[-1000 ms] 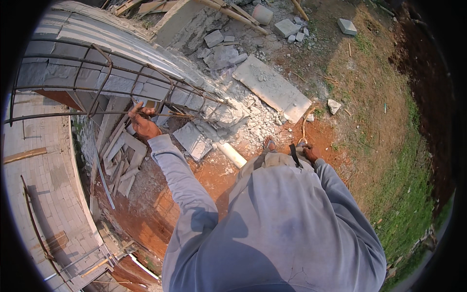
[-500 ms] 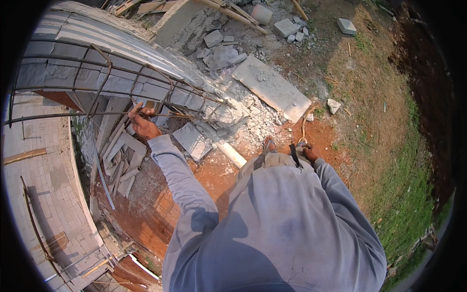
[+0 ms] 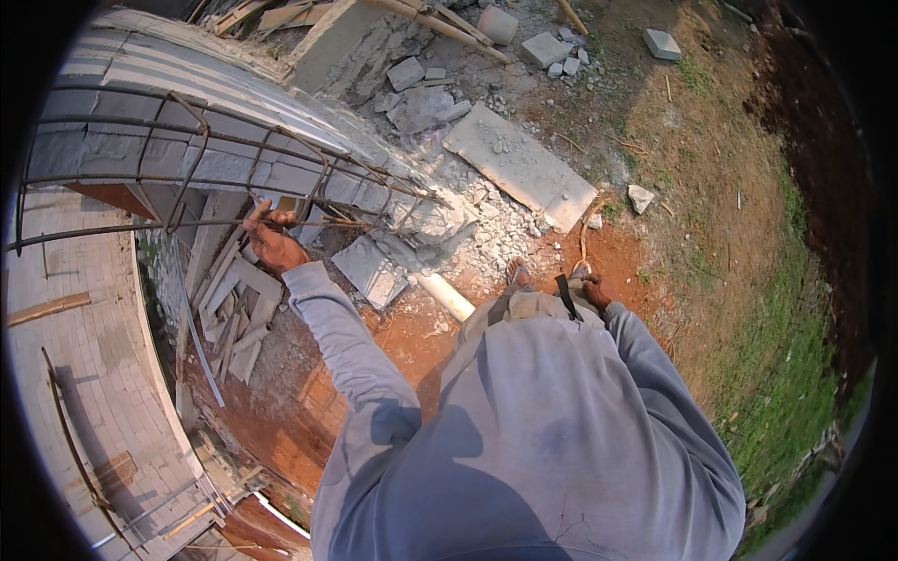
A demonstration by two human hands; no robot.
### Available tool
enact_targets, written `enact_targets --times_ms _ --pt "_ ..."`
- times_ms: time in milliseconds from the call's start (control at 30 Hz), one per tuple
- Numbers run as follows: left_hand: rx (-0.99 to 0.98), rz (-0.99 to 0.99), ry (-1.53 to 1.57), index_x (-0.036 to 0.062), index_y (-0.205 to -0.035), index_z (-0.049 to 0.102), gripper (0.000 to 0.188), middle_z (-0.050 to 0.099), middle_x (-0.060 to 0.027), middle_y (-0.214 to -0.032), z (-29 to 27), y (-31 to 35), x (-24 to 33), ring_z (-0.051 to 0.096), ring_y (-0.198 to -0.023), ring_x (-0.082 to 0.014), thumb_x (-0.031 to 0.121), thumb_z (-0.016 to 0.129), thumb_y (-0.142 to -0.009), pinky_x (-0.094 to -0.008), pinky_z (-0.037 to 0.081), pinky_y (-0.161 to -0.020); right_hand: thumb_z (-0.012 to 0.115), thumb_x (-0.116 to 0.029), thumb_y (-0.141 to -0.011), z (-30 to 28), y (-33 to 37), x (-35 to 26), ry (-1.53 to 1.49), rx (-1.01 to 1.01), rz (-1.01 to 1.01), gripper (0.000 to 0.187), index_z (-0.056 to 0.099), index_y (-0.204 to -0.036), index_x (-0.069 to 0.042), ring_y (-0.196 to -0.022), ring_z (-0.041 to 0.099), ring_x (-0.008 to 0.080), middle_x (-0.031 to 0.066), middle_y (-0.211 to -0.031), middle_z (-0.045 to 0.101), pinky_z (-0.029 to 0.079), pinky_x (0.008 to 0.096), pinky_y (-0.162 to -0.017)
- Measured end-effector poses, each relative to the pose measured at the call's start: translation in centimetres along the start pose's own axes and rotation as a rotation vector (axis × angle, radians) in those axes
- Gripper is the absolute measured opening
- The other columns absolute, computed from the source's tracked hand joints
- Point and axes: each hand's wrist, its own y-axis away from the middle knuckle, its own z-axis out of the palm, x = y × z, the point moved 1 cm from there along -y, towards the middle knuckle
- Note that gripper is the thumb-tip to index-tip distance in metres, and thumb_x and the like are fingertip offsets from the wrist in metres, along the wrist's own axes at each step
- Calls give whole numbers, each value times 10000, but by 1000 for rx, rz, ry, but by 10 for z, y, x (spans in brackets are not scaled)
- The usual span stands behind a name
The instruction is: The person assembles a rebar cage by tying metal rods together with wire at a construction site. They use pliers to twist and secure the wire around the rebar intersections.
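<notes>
My left hand is stretched out to the left with its fingers curled round the lowest bar of a rusty rebar cage. The cage runs sideways along a grey block wall, and its bars gather at the wall's broken end. Hanging low at my right hip is my right hand, next to my trousers and a dark strap. Its fingers are partly hidden, and whether they hold anything does not show.
Broken concrete and a flat slab lie ahead of my feet. A pale pipe pokes out near them. Scrap boards are heaped at left, beside another block wall. Grass covers the right.
The view has shifted very slightly. My left hand stays at the rebar and my right hand remains at my hip.
</notes>
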Motion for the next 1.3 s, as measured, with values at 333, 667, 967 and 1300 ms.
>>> enact_targets --times_ms 333,667,967,1300 --pt "12 21 -38 -26 -1027 596 622 478 -44 -726 1 2 2 502 -655 -149 568 417 -972 -322 503 -655 558 -226 -845 -9 20 -27 35 -21 97 285 662 -1029 -35 -696 584 136 48 -830 656 467 287 -622" --pt "-19 42 21 -46 -1003 614 578 536 -57 -726 -7 -3 -10 519 -644 -153 501 430 -996 -326 500 -637 556 -246 -838 -20 23 -41 131 -50 49 342 678 -1050 -7 -799 630 190 98 -882 681 495 315 -734" --pt "-23 44 61 -38 -1008 612 512 539 -53 -727 -6 0 -11 530 -659 -158 448 455 -1003 -332 491 -642 564 -244 -831 -25 21 -53 176 -57 51 360 672 -1083 -10 -870 639 212 128 -981 681 504 328 -787" --pt "-23 27 86 -25 -986 621 491 523 -45 -716 -1 4 -4 519 -658 -159 445 477 -997 -321 481 -644 569 -258 -843 -25 6 -18 198 -57 12 351 684 -1094 -42 -886 631 204 116 -987 692 483 308 -783"
